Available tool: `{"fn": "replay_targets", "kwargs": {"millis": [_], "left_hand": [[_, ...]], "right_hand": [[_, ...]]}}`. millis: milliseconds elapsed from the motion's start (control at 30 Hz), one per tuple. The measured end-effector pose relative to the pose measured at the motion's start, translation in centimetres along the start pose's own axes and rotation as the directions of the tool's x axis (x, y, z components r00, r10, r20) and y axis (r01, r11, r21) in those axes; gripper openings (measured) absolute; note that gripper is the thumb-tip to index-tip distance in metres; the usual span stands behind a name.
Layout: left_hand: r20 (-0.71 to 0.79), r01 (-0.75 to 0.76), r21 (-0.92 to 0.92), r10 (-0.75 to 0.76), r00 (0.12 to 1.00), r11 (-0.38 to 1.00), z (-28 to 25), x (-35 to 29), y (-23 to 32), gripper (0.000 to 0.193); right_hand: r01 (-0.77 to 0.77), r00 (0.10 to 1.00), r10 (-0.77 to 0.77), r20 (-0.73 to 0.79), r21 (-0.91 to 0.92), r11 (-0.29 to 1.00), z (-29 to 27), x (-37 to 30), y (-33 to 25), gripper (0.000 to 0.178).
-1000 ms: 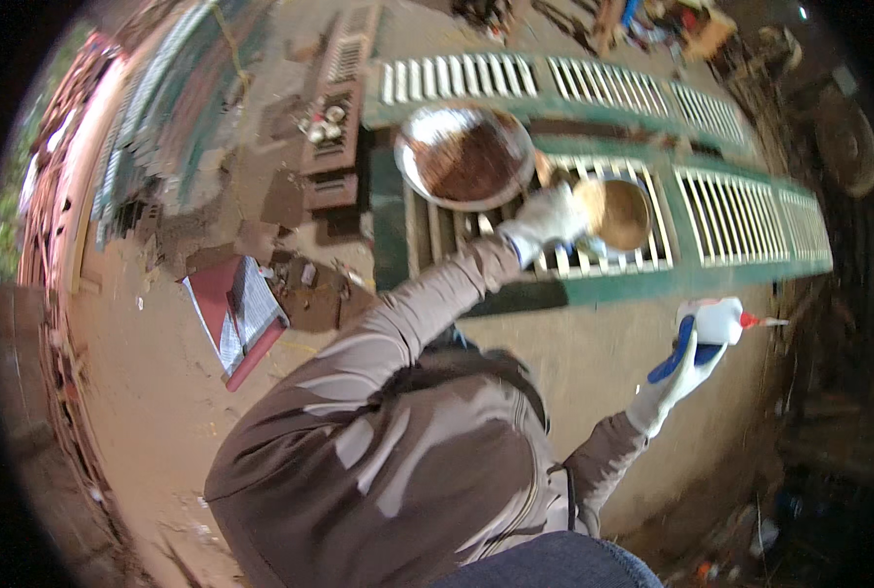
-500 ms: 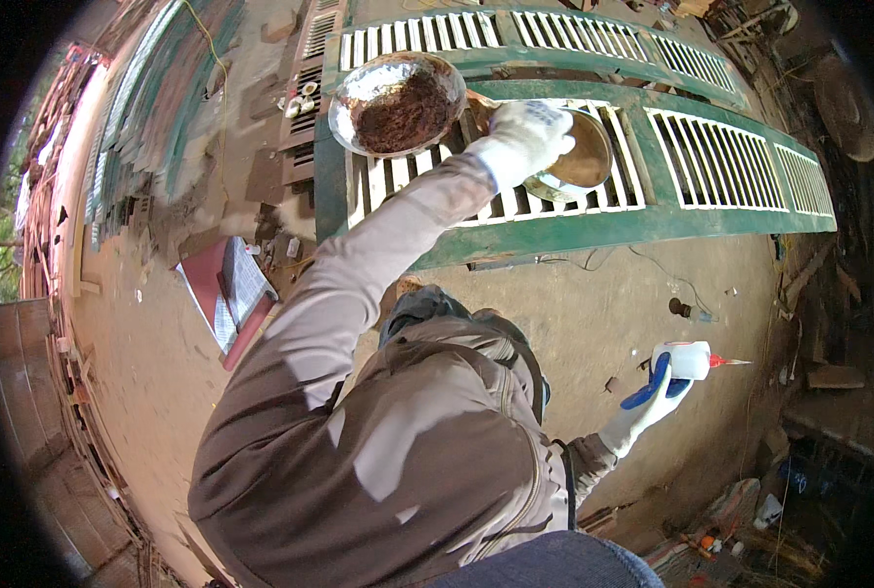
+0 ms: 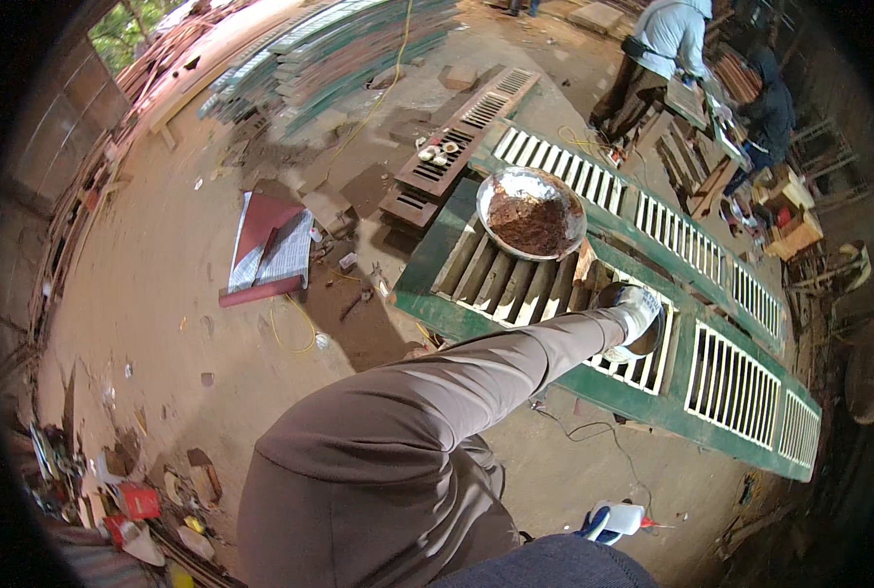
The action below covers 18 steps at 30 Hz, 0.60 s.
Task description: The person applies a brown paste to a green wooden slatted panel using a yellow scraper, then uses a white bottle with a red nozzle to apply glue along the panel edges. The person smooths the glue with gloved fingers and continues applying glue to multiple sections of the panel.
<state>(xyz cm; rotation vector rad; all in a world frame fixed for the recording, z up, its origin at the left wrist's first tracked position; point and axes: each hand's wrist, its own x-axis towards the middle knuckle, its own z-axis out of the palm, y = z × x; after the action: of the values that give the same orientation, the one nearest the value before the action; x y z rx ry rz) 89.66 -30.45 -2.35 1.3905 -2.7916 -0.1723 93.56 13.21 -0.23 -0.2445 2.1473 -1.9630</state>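
Note:
My left hand (image 3: 637,312), in a white glove, reaches out over a green louvred shutter panel (image 3: 572,380) with white slats. It grips a round metal bowl (image 3: 650,339) with a brownish inside, mostly covered by the glove. Just beyond, a wide silvery basin (image 3: 491,208) holds brown, crumbly sawdust-like matter (image 3: 530,223) and rests on the panels. Low in the view, my right hand (image 3: 597,526), in a white and blue glove, is closed around a white squeeze bottle (image 3: 625,518) with a red pointed nozzle. My body hides part of that hand.
A second green shutter (image 3: 687,240) lies behind the first, beside a brown slatted frame (image 3: 437,162). Stacked slats (image 3: 344,64) stand far left. A red folder with printed paper (image 3: 268,245) and cables lie on the floor. Two people (image 3: 664,39) work at a bench, far right.
The view has swung left and up, so the shutters sit lower and further right and the people show. My left hand stays on the bowl; my right still holds the bottle.

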Motion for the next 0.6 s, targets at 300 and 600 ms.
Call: {"fn": "replay_targets", "kwargs": {"millis": [300, 600], "left_hand": [[-0.229, -0.233, 0.285, 0.302, 0.925, 0.930, 4.4, 0.5, -5.4, 0.028], [-0.404, -0.316, -0.247, 0.199, 0.893, 0.916, -12.1, -14.4, -19.3, 0.022]], "right_hand": [[-0.023, 0.992, 0.028, 0.125, -0.046, 0.999, 2.1, 1.6, -1.6, 0.072], [-0.008, 0.996, 0.011, 0.091, -0.034, 0.999, 2.3, -1.6, -1.8, 0.062]]}}
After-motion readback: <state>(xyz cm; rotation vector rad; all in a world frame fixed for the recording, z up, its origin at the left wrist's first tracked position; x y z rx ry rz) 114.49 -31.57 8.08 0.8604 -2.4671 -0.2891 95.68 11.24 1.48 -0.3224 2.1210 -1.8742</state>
